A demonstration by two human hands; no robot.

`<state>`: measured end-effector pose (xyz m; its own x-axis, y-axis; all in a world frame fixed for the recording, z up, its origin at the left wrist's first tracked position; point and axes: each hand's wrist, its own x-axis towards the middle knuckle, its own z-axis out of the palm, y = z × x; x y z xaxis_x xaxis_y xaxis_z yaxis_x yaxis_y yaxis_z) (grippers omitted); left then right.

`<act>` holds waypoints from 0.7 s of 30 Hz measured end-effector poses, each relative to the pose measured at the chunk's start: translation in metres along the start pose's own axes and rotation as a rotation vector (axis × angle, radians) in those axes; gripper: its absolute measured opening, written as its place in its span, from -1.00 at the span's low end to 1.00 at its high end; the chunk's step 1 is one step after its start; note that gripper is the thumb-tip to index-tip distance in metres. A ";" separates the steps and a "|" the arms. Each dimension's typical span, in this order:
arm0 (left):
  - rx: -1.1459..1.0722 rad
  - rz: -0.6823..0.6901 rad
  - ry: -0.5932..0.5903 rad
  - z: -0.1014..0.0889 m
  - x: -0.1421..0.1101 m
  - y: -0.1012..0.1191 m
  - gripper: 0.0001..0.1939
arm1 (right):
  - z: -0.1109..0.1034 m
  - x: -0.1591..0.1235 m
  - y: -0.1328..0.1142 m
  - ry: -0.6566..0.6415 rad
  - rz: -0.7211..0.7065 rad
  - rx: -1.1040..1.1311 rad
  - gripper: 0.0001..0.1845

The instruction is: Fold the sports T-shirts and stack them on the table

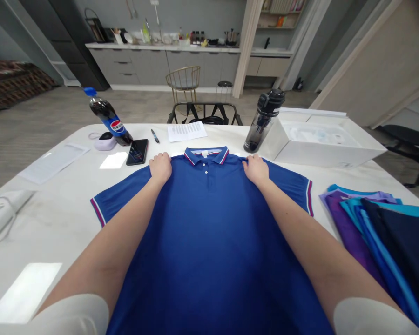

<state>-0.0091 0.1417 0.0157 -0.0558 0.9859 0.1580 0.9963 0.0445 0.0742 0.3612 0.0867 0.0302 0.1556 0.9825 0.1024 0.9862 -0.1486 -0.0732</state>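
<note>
A blue polo shirt lies spread front side up on the white table, collar at the far end and both sleeves out to the sides. Red and white stripes edge its collar and cuffs. My left hand grips the shirt at the left shoulder seam, fingers curled over the cloth. At the opposite shoulder, my right hand pinches the fabric the same way. The shirt's lower hem runs out of the picture at the bottom.
Beyond the shirt stand a cola bottle, phone, pen, printed sheet, dark water bottle and white box. Folded clothes are piled at right. A white device with a cord lies at left.
</note>
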 end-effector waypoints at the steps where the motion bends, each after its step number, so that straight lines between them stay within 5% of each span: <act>1: 0.006 0.007 -0.008 0.001 0.005 0.001 -0.59 | 0.001 0.006 -0.001 -0.037 0.004 0.003 -0.56; 10: 0.036 0.015 0.027 -0.005 0.046 0.031 -0.58 | 0.008 0.042 -0.016 0.084 0.105 -0.017 -0.56; 15: -0.040 0.122 0.094 0.000 0.012 0.067 -0.41 | 0.012 0.023 -0.039 0.119 -0.144 0.088 -0.44; 18: -0.081 0.147 -0.051 0.007 -0.010 0.055 -0.26 | 0.019 0.008 -0.027 -0.050 -0.204 0.127 -0.35; 21: -0.076 0.093 -0.186 0.005 -0.025 0.028 -0.19 | 0.020 -0.002 -0.004 -0.143 -0.112 0.080 -0.28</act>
<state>0.0207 0.1191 0.0089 0.0562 0.9983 -0.0165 0.9883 -0.0533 0.1431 0.3559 0.0871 0.0106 0.0302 0.9992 -0.0269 0.9883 -0.0339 -0.1486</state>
